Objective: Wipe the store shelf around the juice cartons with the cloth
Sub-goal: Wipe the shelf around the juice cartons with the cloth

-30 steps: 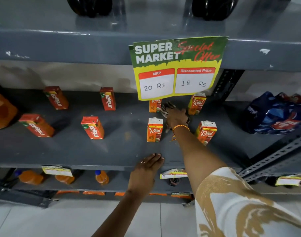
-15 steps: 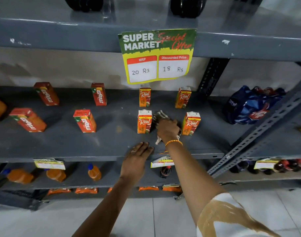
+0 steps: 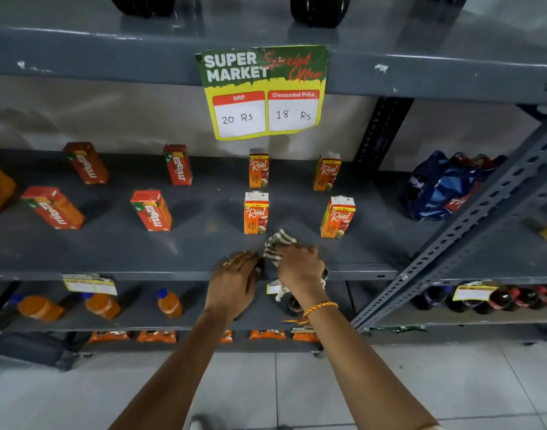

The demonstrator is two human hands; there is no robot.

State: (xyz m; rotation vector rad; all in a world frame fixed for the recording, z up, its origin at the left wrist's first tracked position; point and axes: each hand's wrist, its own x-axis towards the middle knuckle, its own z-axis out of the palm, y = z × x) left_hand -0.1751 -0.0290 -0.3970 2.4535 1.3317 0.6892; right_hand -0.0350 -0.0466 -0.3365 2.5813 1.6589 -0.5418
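My right hand [image 3: 300,268] grips a striped grey cloth [image 3: 276,245] at the front edge of the grey shelf [image 3: 110,252]. The cloth lies just in front of two orange Real juice cartons, the near left one [image 3: 256,214] and the near right one [image 3: 338,217]. Two more Real cartons [image 3: 258,168] [image 3: 327,172] stand behind them. My left hand [image 3: 235,282] rests flat on the shelf's front lip beside the cloth, fingers apart, holding nothing. Several red Maaza cartons [image 3: 151,211] stand further left on the same shelf.
A price sign [image 3: 262,91] hangs from the shelf above. A blue wrapped pack of bottles [image 3: 442,186] sits at the right behind a slanted perforated steel upright [image 3: 470,218]. Orange drink bottles [image 3: 169,304] and dark cola bottles [image 3: 514,297] fill the lower shelf. Tiled floor lies below.
My right hand has pulled the cloth from between the back Real cartons forward to the shelf's front edge. My left hand stays on the front lip, now close beside the cloth.
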